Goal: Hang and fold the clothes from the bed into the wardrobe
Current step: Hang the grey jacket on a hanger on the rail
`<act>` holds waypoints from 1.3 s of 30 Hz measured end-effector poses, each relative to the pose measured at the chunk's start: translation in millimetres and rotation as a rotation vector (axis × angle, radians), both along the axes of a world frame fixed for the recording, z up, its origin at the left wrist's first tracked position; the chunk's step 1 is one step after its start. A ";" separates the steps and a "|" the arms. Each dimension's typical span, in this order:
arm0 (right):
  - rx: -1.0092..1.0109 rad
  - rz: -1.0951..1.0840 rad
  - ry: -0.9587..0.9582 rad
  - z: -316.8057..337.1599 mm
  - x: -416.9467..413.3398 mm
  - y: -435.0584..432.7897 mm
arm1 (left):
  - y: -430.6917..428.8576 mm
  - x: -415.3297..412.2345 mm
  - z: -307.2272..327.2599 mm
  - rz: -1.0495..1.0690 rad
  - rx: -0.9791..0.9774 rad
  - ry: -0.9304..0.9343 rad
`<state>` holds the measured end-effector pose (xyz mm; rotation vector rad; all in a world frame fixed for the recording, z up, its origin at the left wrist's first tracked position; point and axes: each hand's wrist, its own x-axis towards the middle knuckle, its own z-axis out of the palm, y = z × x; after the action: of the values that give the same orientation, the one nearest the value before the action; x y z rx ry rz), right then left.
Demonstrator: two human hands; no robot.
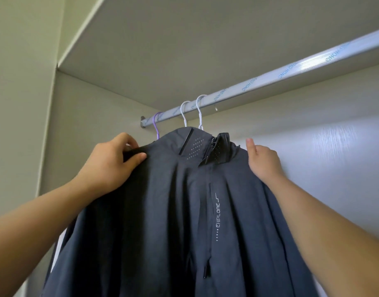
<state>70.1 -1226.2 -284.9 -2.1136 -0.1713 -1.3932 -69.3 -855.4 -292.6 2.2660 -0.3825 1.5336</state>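
Observation:
A dark grey zip jacket point(173, 211) with "EXPLORE" printed down its chest hangs in the wardrobe from a white hanger point(199, 112) hooked over the silver rail point(270, 80). My left hand point(111, 166) pinches the jacket's left shoulder between thumb and fingers. At the right shoulder, my right hand point(263, 159) grips the fabric, with the thumb up and the fingers hidden behind the cloth. The hanger's body is hidden inside the jacket.
A second white hanger point(184, 112) and a purple hanger point(156, 125) hook over the rail to the left, their loads mostly hidden behind the jacket. The wardrobe's top shelf point(184, 50) is close above the rail. Side wall at left, back panel behind.

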 end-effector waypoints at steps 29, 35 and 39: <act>0.348 -0.094 0.133 -9.9 -11.0 13.1 | 27.0 -34.3 -16.7 -0.206 -0.296 0.275; 0.207 0.133 -0.148 12.6 -22.7 69.3 | -43.9 -29.3 19.4 0.211 0.138 0.158; 0.224 0.199 -0.075 14.1 -18.4 70.5 | -67.0 -23.3 24.5 0.346 0.188 0.166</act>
<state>51.7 -1155.7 -270.8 -1.8111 -0.2367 -1.3101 -92.7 -922.3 -268.2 2.6977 -0.0915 1.5013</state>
